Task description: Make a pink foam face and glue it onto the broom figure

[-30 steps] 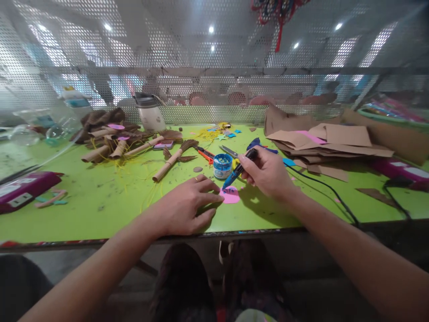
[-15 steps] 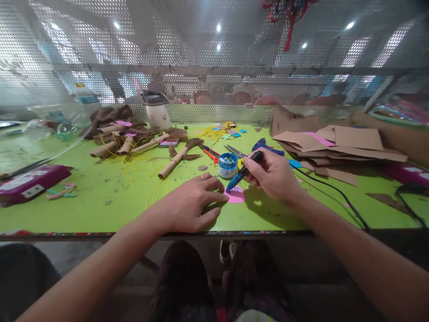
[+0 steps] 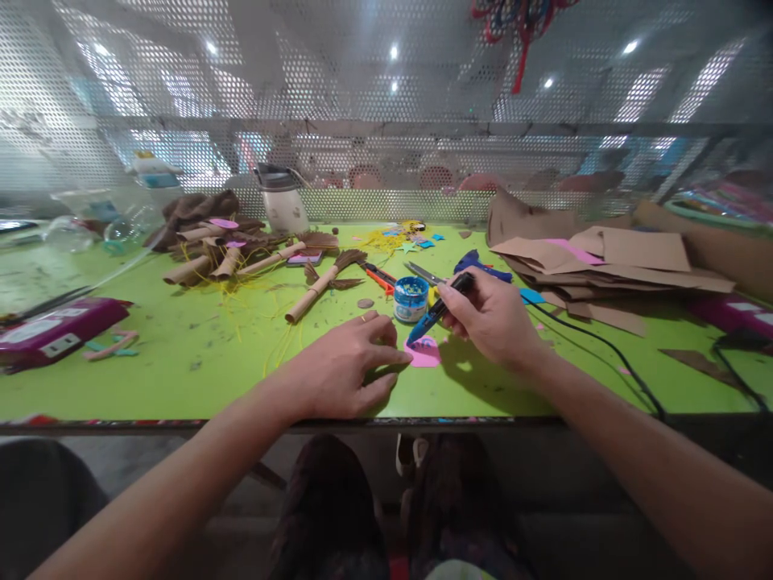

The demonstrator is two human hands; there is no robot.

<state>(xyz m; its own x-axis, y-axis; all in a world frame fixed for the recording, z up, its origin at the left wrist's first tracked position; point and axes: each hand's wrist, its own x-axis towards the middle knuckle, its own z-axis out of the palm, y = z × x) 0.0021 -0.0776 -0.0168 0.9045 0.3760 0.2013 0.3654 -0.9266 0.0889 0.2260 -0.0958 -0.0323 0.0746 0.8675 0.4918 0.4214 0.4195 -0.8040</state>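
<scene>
My right hand (image 3: 492, 318) is closed round a blue marker (image 3: 431, 321) with a black end, its tip down on the upper left of a small pink paper piece (image 3: 426, 355). Blue marks show on the paper. My left hand (image 3: 356, 364) lies on the table with fingers apart, one fingertip at the paper's left edge. Just behind the paper stands a small blue jar (image 3: 411, 300). Scissors (image 3: 424, 273) lie behind the jar, their handles partly hidden by my right hand. An orange box cutter (image 3: 380, 279) is to the jar's left.
Brown paper rolls with yellow strings (image 3: 226, 262) pile up at left, near a white kettle (image 3: 281, 201). One roll with frayed brown paper (image 3: 320, 288) lies nearer. Folded brown paper (image 3: 616, 258) is stacked at right; a black cable (image 3: 604, 342) crosses there. A purple power strip (image 3: 57, 330) sits far left.
Almost nothing differs. The blue marks on the pink paper look slightly longer, and both hands keep nearly the same place.
</scene>
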